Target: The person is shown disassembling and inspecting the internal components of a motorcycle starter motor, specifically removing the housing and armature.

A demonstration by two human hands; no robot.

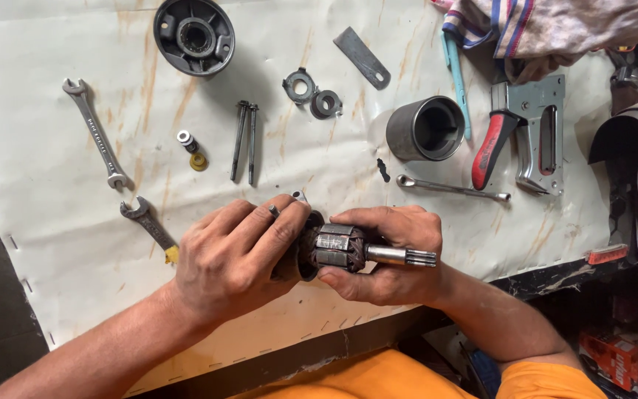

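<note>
Low in the centre of the frame, both hands are clamped on a dark wound motor armature with a splined steel shaft point(348, 250): left hand point(234, 255) cups its left end, right hand point(396, 255) cradles its body above the paper-covered worktop point(53, 244).

Armature point(341, 247) left end hidden under left hand point(234, 255); cloth point(555, 26) cut off by top edge.

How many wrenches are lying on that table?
3. A long open-ended wrench lies at far left, a shorter dark wrench below it near the left hand, and a slim wrench beside the metal cylinder. The cloth may hide others.
</note>
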